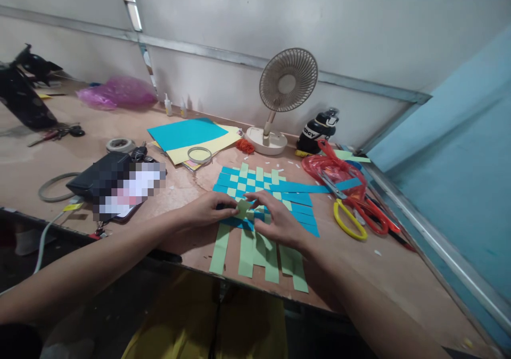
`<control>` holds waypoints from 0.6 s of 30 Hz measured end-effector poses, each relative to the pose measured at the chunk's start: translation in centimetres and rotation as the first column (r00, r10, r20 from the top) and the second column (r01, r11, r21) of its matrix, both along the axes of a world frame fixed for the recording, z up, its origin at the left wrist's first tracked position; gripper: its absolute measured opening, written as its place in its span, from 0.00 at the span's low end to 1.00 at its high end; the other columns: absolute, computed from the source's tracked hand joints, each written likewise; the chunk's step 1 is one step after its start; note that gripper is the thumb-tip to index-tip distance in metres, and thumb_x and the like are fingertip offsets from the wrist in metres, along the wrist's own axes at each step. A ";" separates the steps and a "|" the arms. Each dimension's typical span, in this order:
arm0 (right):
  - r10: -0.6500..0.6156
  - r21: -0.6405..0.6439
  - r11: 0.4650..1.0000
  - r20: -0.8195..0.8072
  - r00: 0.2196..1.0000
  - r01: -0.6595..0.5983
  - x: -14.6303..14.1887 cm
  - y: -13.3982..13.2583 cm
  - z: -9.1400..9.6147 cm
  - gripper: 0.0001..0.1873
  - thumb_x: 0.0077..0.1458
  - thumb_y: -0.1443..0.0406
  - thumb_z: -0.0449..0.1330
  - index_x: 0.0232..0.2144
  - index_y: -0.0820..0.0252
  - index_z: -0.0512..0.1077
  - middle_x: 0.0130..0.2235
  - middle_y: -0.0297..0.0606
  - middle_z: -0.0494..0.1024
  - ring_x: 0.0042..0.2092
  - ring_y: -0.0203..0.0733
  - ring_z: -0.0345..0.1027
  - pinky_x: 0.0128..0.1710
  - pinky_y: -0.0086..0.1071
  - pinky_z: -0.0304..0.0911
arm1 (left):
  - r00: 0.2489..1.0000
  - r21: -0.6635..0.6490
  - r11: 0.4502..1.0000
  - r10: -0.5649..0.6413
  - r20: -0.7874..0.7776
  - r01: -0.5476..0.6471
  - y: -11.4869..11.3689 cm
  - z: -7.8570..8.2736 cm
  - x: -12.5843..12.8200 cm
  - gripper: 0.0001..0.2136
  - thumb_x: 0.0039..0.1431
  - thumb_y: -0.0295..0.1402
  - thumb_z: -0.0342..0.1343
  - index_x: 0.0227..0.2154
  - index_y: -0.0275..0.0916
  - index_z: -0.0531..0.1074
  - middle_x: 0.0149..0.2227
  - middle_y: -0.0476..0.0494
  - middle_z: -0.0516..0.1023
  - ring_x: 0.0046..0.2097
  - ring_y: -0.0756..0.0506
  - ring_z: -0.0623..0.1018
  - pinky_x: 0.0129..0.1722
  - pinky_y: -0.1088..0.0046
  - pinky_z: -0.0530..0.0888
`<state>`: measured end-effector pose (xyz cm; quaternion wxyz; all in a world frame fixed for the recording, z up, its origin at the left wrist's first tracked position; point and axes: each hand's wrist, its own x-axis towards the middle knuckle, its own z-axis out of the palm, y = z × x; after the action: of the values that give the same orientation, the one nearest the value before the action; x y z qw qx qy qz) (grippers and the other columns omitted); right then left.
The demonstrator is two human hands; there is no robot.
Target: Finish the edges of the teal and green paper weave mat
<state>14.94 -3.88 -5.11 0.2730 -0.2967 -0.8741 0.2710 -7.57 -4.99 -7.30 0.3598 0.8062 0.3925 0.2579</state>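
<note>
The left hand pinches a green strip while the right hand, thumb and fingers apart, spans the woven paper mat flat on the table, apparently steadying the loose weave from both sides.

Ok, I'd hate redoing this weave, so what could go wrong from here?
The left hand and right hand are at the woven paper, so a tug might shift its rows. Loose ends of the green strips lie near the front edge of the table and could snag. The long blue strip reaches the scissors, so moving those could drag it.
</note>
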 end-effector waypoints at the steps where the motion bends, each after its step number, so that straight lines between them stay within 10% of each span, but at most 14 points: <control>1: -0.001 0.015 1.000 -0.004 1.000 0.001 -0.1 0.0 -0.1 0.22 0.50 0.68 0.60 0.49 0.56 0.67 0.45 0.41 0.72 0.42 0.40 0.69 0.44 0.36 0.66 | 1.000 0.001 1.000 0.004 -0.009 -0.004 0.0 0.0 0.0 0.12 0.63 0.37 0.50 0.35 0.35 0.75 0.35 0.44 0.78 0.38 0.46 0.75 0.38 0.73 0.70; 8: -0.213 -0.102 0.975 -0.160 0.964 0.199 -1.3 0.0 -1.3 0.12 0.58 0.58 0.57 0.28 0.58 0.71 0.27 0.34 0.71 0.31 0.37 0.64 0.31 0.31 0.61 | 0.998 0.071 0.997 -0.038 0.041 0.035 -0.3 0.7 -0.5 0.12 0.61 0.38 0.55 0.43 0.38 0.75 0.42 0.43 0.80 0.43 0.46 0.77 0.42 0.71 0.72; 13: -0.330 -0.330 0.907 -0.172 0.928 0.261 -1.2 1.1 -2.1 0.18 0.54 0.51 0.58 0.24 0.58 0.66 0.22 0.29 0.64 0.24 0.34 0.57 0.23 0.29 0.55 | 0.991 0.417 0.899 0.125 0.049 -0.134 -0.5 2.0 -1.5 0.12 0.60 0.34 0.55 0.45 0.38 0.74 0.43 0.40 0.78 0.47 0.43 0.76 0.48 0.64 0.72; 18: -0.374 -0.250 0.909 -0.145 0.916 0.332 -1.4 2.2 -2.5 0.18 0.56 0.52 0.56 0.24 0.58 0.65 0.21 0.28 0.62 0.23 0.33 0.56 0.23 0.28 0.51 | 0.990 0.417 0.903 -0.051 -0.130 0.101 -1.0 2.5 -1.5 0.12 0.60 0.36 0.57 0.46 0.41 0.75 0.53 0.37 0.71 0.55 0.41 0.72 0.55 0.61 0.69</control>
<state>13.58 -1.69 -7.59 0.3651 -0.4517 -0.7400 0.3392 -9.11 -5.99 -4.78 0.1632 0.8932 0.3160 0.2753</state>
